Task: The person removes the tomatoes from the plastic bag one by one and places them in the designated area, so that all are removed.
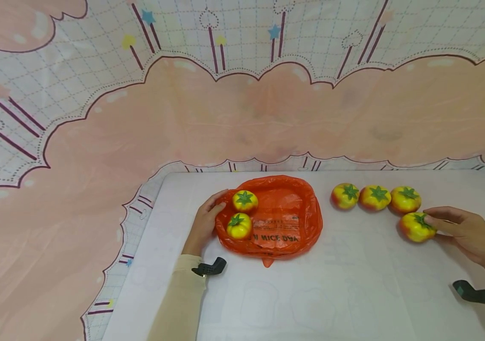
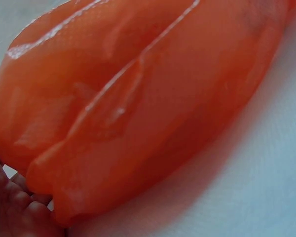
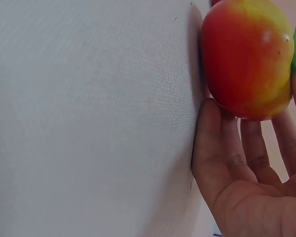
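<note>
A red plastic bag [image 1: 282,201] lies spread open on the table, with two yellow-and-red tomatoes in its left part, one [image 1: 245,201] behind the other [image 1: 239,226]. My left hand [image 1: 205,221] grips the bag's left edge; in the left wrist view, fingers [image 2: 27,210] curl at the bag's lower corner. Over at the right, my right hand [image 1: 466,231] holds a tomato [image 1: 417,227] between thumb and fingers. The right wrist view has this tomato [image 3: 249,59] close to the table surface, fingers [image 3: 232,148] at its underside and the thumb near its green leaf.
Three more tomatoes stand in a row behind the held one: left [image 1: 345,196], middle [image 1: 375,198] and right [image 1: 405,199]. The white table [image 1: 310,298] meets a patterned pink and white cloth [image 1: 233,118] at the back and left.
</note>
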Available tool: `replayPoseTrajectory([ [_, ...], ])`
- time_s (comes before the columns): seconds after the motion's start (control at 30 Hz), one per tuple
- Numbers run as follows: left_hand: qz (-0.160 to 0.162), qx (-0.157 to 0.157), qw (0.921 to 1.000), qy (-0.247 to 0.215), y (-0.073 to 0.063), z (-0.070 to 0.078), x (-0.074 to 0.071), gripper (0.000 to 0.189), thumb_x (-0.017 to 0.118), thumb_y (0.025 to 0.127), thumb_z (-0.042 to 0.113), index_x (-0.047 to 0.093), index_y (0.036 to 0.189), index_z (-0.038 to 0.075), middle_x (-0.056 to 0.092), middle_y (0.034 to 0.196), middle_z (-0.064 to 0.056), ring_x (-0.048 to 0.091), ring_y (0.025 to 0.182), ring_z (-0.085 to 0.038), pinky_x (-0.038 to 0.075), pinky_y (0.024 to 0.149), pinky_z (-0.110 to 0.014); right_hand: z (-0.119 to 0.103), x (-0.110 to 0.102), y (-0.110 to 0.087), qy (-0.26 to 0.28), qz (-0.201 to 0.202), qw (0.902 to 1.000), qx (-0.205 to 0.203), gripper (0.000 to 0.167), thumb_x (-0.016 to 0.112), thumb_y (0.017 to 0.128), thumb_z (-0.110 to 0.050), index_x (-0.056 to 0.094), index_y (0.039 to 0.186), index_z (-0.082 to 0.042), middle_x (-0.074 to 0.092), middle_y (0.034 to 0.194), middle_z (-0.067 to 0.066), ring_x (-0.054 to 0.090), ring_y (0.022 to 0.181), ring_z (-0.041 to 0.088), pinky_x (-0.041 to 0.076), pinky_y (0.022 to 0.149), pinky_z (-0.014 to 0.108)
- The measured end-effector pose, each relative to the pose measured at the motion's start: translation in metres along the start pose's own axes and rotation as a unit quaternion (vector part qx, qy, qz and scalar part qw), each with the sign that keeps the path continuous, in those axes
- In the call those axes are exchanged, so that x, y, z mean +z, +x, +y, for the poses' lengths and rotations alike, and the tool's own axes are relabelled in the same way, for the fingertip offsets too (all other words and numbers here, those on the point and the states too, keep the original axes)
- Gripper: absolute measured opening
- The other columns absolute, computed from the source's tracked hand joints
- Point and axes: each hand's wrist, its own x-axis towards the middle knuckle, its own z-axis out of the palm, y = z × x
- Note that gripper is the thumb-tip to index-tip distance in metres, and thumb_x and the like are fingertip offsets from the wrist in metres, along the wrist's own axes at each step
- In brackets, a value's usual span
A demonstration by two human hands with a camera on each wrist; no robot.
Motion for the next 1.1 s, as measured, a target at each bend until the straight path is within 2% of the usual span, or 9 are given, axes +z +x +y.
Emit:
replayPoseTrajectory([
  [0.23, -0.002, 0.004, 1.0000, 0.000, 0.0005, -0.0009, -0.0007, 0.039, 0.052, 0.105, 0.023, 0.059, 0.143, 0.028, 0.051, 0.152, 0.005, 0.045, 0.145, -0.019, 0.043, 0.117, -0.040, -0.0013, -0.0002, 0.0003, -0.021, 0.002, 0.9997, 0.011, 0.035, 0.059, 0.102, -0.040, 0.056, 0.130, -0.018, 0.045, 0.107, -0.028, 0.049, 0.089, -0.014, 0.057, 0.072, 0.012],
  [0.57, -0.005, 0.014, 0.9999, -0.003, 0.0008, -0.0007, -0.0013, 0.039, 0.052, 0.105, 0.021, 0.059, 0.143, 0.025, 0.052, 0.152, 0.002, 0.045, 0.145, -0.018, 0.041, 0.118, -0.039, 0.0020, 0.0001, -0.0004, -0.006, 0.005, 0.9999, 0.006, 0.021, 0.059, 0.102, -0.041, 0.055, 0.122, -0.034, 0.045, 0.105, -0.031, 0.048, 0.089, -0.014, 0.056, 0.071, 0.010],
  [0.83, 0.001, -0.001, 1.0000, -0.002, 0.0005, -0.0009, -0.0003, 0.039, 0.053, 0.104, 0.024, 0.059, 0.142, 0.029, 0.051, 0.152, 0.007, 0.044, 0.145, -0.019, 0.043, 0.117, -0.040, -0.0020, -0.0037, -0.0034, -0.019, 0.002, 0.9998, 0.006, 0.031, 0.058, 0.102, -0.043, 0.054, 0.127, -0.026, 0.045, 0.105, -0.031, 0.048, 0.089, -0.014, 0.055, 0.071, 0.008],
  [1.1, 0.002, 0.001, 1.0000, 0.002, -0.0014, 0.0011, 0.0010, 0.039, 0.053, 0.104, 0.024, 0.060, 0.142, 0.031, 0.051, 0.152, 0.007, 0.044, 0.146, -0.019, 0.043, 0.116, -0.039, -0.0071, -0.0091, -0.0037, -0.032, 0.002, 0.9995, -0.010, 0.029, 0.056, 0.104, -0.040, 0.053, 0.128, -0.023, 0.044, 0.106, -0.030, 0.048, 0.088, -0.014, 0.053, 0.071, 0.006],
])
